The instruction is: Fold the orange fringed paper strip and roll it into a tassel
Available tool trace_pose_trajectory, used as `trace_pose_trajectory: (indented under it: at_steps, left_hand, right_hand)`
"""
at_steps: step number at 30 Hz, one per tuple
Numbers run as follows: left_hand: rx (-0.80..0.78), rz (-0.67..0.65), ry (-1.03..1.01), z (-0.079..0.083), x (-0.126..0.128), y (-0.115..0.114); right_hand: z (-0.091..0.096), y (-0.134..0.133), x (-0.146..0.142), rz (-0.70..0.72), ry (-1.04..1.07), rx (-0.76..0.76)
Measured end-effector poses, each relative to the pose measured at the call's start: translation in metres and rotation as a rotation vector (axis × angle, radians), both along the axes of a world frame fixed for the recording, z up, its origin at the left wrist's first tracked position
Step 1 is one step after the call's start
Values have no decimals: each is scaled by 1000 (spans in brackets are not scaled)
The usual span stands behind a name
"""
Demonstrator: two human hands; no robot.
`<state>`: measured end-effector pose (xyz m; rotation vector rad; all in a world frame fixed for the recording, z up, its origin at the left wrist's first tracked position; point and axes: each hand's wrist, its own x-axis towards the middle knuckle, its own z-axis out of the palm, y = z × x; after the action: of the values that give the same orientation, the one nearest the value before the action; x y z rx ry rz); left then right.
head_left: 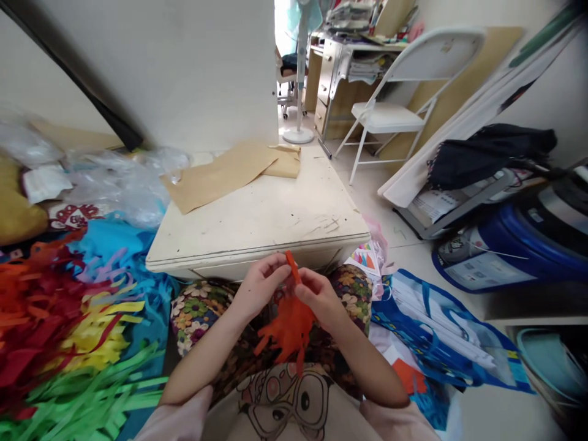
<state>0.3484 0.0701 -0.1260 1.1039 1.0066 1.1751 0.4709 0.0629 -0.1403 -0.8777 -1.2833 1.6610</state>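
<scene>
Between my hands hangs an orange fringed paper tassel [288,327], its rolled top end sticking up and its cut strips drooping over my lap. My left hand [265,283] pinches the rolled part from the left with thumb and fingers. On the other side, my right hand [319,297] is closed on the same roll, a little lower. Both hands are just in front of the near edge of a worn white table [257,220]. The strips look slightly blurred.
Heaps of fringed paper lie at left: orange and red [32,294], yellow [98,337], green [92,386] and blue [110,242]. Brown paper [225,174] rests on the table. At right are a blue bag [441,331], a blue drum [519,239] and a white folding chair [390,116].
</scene>
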Motion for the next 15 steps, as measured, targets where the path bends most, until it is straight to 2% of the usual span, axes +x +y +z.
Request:
trace_pose_trajectory:
  at_steps: [4, 8, 11, 15]
  left_hand:
    - [-46, 64, -187, -3, -1, 1]
    - [-81, 96, -354, -2, -5, 0]
    - [2, 178, -471, 2, -17, 2]
    - [78, 260, -526, 10, -41, 8]
  right_hand:
    - [0, 2, -11, 17, -171, 146]
    - [-12, 3, -27, 12, -191, 117]
    - [-35, 1, -39, 63, -265, 101]
    - [-76, -5, -46, 129, -566, 148]
